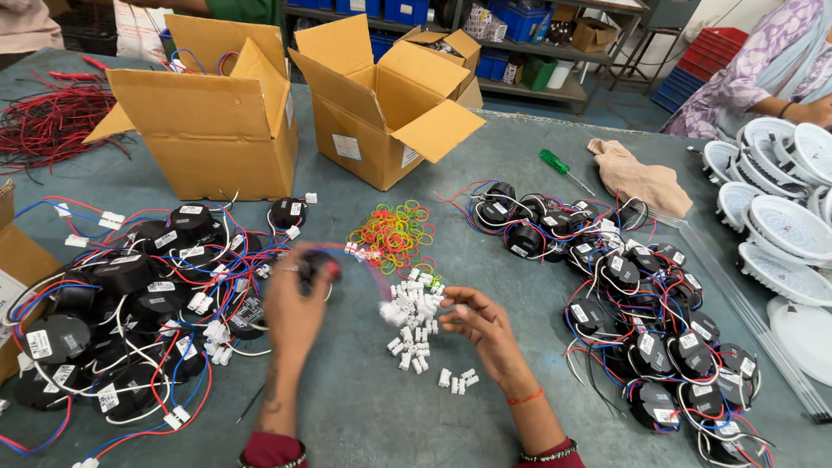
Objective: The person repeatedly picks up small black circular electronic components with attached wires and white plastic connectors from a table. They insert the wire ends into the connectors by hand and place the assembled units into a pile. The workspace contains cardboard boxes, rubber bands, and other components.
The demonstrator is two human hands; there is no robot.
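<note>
My left hand (293,314) is raised over the grey table (364,407) and closed around a small round black module (317,263) with red and blue wires, blurred by motion. My right hand (484,328) rests on the table beside a heap of small white plastic connectors (414,322); its fingers are curled, and I cannot tell whether they pinch a connector. A tangle of coloured rubber bands (394,232) lies just beyond the connectors.
A pile of black wired modules (139,303) lies at the left, another pile (641,312) at the right. Two open cardboard boxes (217,113) (381,104) stand behind. A green screwdriver (562,168), a beige cloth (641,180) and white round lamp housings (784,217) are at right, near another person's arm (802,108).
</note>
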